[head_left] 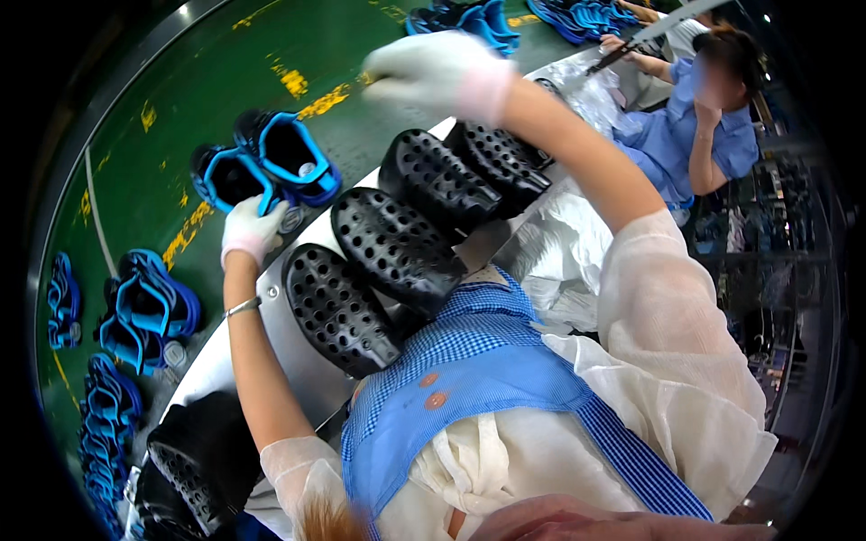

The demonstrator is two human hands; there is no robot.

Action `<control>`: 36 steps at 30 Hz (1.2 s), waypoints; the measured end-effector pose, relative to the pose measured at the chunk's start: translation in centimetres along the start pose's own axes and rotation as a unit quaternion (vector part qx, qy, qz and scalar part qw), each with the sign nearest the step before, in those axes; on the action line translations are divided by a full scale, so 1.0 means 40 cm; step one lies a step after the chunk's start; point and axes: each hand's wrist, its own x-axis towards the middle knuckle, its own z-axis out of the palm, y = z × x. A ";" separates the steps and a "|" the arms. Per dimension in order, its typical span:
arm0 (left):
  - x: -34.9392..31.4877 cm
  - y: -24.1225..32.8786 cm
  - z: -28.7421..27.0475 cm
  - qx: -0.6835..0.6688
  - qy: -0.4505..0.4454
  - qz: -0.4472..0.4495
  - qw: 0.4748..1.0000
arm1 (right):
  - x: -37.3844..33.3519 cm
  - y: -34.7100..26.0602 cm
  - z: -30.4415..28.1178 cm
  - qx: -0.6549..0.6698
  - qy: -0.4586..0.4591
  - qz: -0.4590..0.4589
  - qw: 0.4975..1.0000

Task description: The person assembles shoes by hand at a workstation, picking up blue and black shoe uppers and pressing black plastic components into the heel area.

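The gloved left hand [250,230] grips the edge of a blue-and-black clog [230,176] on the green conveyor belt [216,81], beside its twin [290,155]. The gloved right hand [424,72] hovers loosely curled over the belt; whether it pinches anything is hard to tell. Four black perforated clogs [397,239] line the metal bench [271,316] between the arms, and a co-worker [695,126] sits beyond.

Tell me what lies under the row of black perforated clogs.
The black perforated clogs rest on a shiny metal ledge beside the green conveyor. The ledge shows bare at their edges near the left hand; whatever is directly beneath the clogs is covered.
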 end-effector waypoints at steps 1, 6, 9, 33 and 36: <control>-0.012 0.006 -0.011 -0.009 -0.004 -0.020 1.000 | -0.051 0.040 -0.041 0.010 0.002 0.069 0.998; -0.047 -0.061 -0.064 0.028 0.002 -0.036 0.999 | -0.346 0.288 -0.130 -0.082 0.057 0.233 0.967; -0.100 -0.093 -0.096 0.066 0.075 -0.030 0.995 | -0.476 0.381 -0.104 -0.036 -0.015 0.303 0.952; -0.102 -0.162 -0.079 0.107 0.128 -0.035 0.985 | -0.534 0.434 0.022 -0.015 0.041 0.350 0.936; -0.119 -0.173 -0.085 0.128 0.142 -0.006 0.982 | -0.540 0.439 -0.011 -0.003 0.061 0.357 0.932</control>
